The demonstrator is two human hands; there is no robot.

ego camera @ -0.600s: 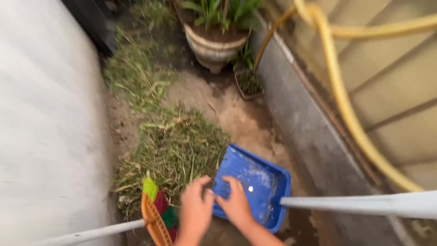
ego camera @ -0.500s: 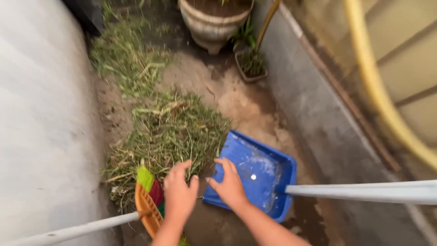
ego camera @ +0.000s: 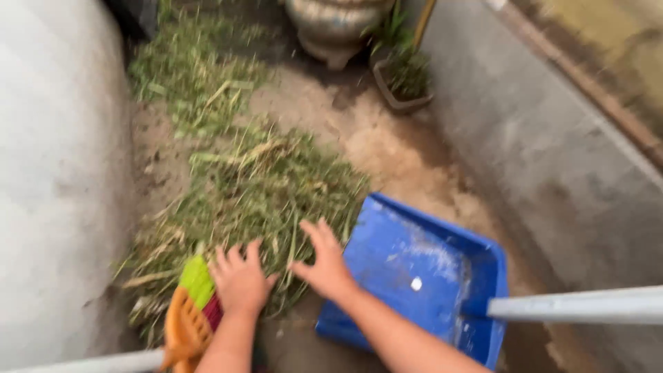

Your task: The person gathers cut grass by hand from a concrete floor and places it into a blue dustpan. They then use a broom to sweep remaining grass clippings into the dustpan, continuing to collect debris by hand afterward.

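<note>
Both my hands reach forward with fingers spread, palms down, over the near edge of a heap of cut grass (ego camera: pixel 255 186). My left hand (ego camera: pixel 239 280) hovers beside a broom head with green, red and orange bristles (ego camera: pixel 190 311). My right hand (ego camera: pixel 324 261) is just left of a blue dustpan (ego camera: pixel 421 269) lying on the dirt floor, close to its rim. Neither hand holds anything. The dustpan's pale long handle (ego camera: pixel 573 305) runs off to the right. The picture is blurred by motion.
A pale rounded wall (ego camera: pixel 55 173) closes the left side and a grey concrete wall (ego camera: pixel 552 152) the right. At the back stand a large ceramic pot (ego camera: pixel 338 24) and a small dark planter with a plant (ego camera: pixel 404 86). More grass (ego camera: pixel 193 62) lies further back.
The view has dropped closer to the ground. Both hands have moved forward off the dustpan's edge and onto the near side of the grass heap, fingers spread.
</note>
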